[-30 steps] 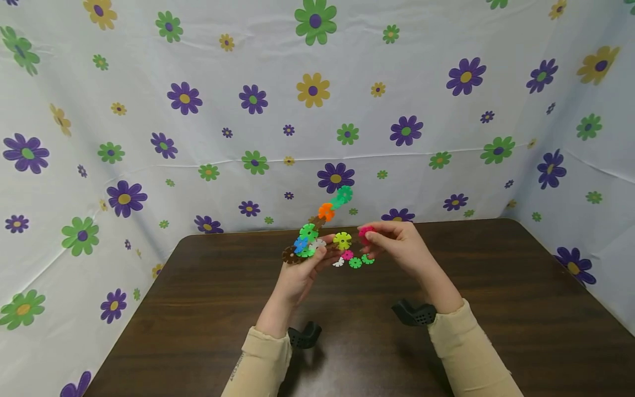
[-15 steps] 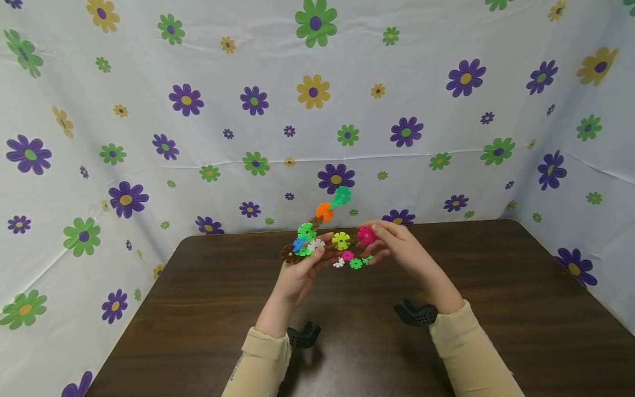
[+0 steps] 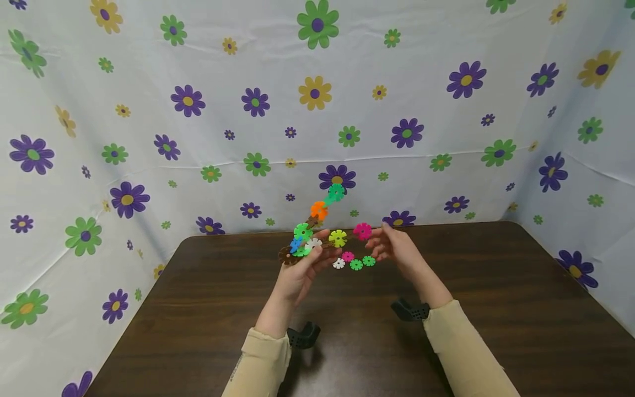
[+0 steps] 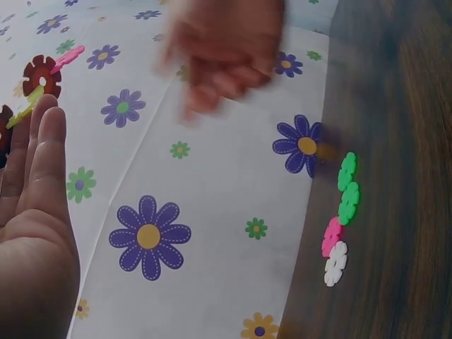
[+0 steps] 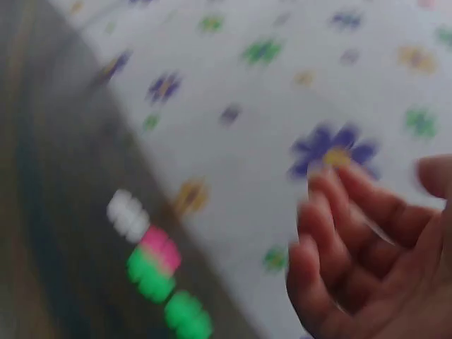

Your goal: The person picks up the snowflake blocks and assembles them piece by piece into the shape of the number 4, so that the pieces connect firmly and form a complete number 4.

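My left hand point(image 3: 297, 281) holds up an assembly of notched interlocking discs point(image 3: 302, 231), pinching it with the thumb near a white disc point(image 3: 313, 245). One branch rises through an orange disc point(image 3: 319, 210) to a teal disc point(image 3: 335, 192). The other runs right through a yellow disc point(image 3: 338, 238) to a pink disc point(image 3: 362, 231) at its end. My right hand point(image 3: 401, 253) is just right of that pink disc, fingers loosely bent and holding nothing. The right wrist view shows that hand point(image 5: 381, 261) with nothing in it. In the left wrist view a brown disc point(image 4: 32, 76) joins yellow and pink.
On the dark wooden table point(image 3: 223, 320), near its far edge, lie a white disc point(image 3: 338, 263), a small pink disc point(image 3: 348, 256) and two green discs point(image 3: 356, 264). A flower-printed cloth point(image 3: 198, 138) hangs behind. Each wrist wears a black camera mount point(image 3: 303, 335).
My right hand has let go of the pink disc and drawn back to the right. The pink disc stays on the end of the assembly, which has shifted slightly left.
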A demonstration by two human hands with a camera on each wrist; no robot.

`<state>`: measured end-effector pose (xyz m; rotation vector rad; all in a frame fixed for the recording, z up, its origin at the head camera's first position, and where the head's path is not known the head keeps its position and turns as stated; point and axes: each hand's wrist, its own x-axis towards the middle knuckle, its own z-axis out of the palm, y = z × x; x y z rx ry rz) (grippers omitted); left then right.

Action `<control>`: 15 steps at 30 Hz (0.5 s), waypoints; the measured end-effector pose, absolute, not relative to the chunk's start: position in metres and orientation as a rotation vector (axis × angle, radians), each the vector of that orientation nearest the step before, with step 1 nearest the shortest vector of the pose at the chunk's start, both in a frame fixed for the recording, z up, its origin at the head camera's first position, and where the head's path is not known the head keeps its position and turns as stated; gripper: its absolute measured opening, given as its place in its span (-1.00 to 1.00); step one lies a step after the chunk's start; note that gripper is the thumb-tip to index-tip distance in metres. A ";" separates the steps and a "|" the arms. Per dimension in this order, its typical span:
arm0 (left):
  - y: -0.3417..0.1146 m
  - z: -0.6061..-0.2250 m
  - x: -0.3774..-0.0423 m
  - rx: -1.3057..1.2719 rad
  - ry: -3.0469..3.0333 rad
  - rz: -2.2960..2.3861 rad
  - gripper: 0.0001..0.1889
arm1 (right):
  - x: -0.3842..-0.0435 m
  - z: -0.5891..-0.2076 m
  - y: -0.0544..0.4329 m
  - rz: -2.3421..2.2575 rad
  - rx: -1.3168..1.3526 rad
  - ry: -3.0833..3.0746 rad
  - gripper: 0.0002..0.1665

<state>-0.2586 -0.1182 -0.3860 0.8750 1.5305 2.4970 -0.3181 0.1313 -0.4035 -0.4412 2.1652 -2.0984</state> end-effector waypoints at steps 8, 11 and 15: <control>-0.117 -0.387 -0.258 0.846 1.506 2.498 -0.66 | -0.340 -0.461 0.135 -1.366 -0.221 2.754 -0.51; -0.116 -0.387 -0.258 0.840 1.507 2.504 -0.68 | -0.342 -0.467 0.135 -1.264 -0.246 2.832 -0.49; -0.116 -0.386 -0.258 0.836 1.505 2.502 -0.67 | -0.343 -0.469 0.132 -1.178 -0.272 2.895 -0.49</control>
